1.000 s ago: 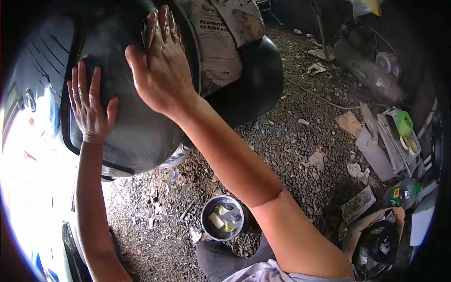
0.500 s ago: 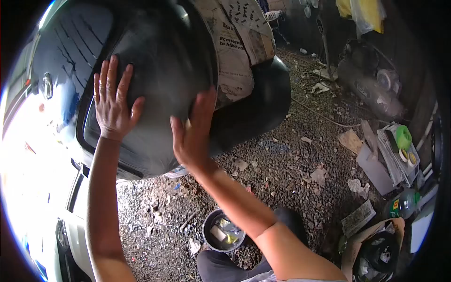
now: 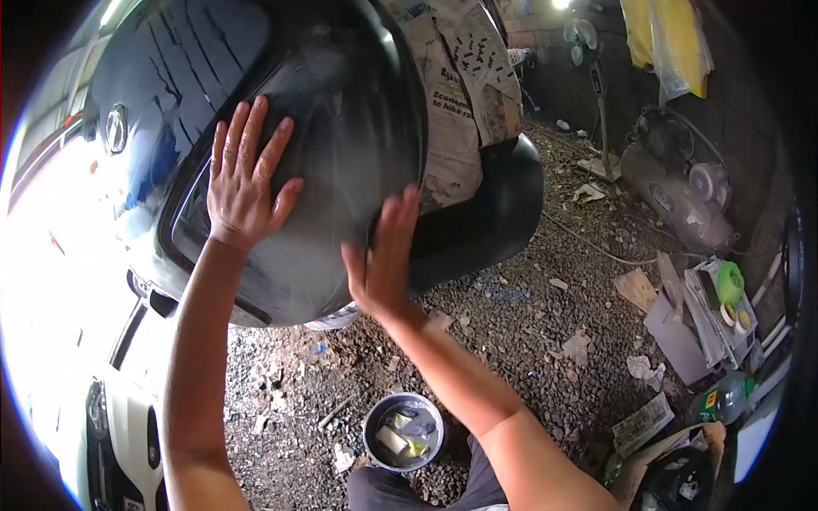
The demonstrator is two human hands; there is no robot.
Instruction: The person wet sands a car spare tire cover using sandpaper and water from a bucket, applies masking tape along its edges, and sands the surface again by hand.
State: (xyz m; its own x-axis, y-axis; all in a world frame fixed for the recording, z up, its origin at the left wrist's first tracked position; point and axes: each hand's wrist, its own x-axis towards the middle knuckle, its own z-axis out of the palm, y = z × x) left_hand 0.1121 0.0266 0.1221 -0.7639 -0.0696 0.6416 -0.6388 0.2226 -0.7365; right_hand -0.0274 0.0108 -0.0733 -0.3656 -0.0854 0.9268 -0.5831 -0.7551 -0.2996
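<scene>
My left hand lies flat on a dark car body panel, fingers stretched upward and thumb out to the side. The skin looks wet. Near the panel's right edge is my right hand, its fingers extended and thumb apart. Motion blurs its fingertips, and nothing shows in it. A dull, hazy patch covers the panel between both hands. Newspaper covers the area just right of the panel, above a dark bumper. A car window with dark drips is at upper left.
A round tub of murky water with a pale block and scraps stands on gravel below. At right are stacked papers, a green tape roll, a plastic bottle, a cardboard box and a dusty compressor.
The view has shifted, so the car and both hands appear farther right and slightly lower. My left hand keeps its place on the panel; my right hand is blurred by motion in both frames.
</scene>
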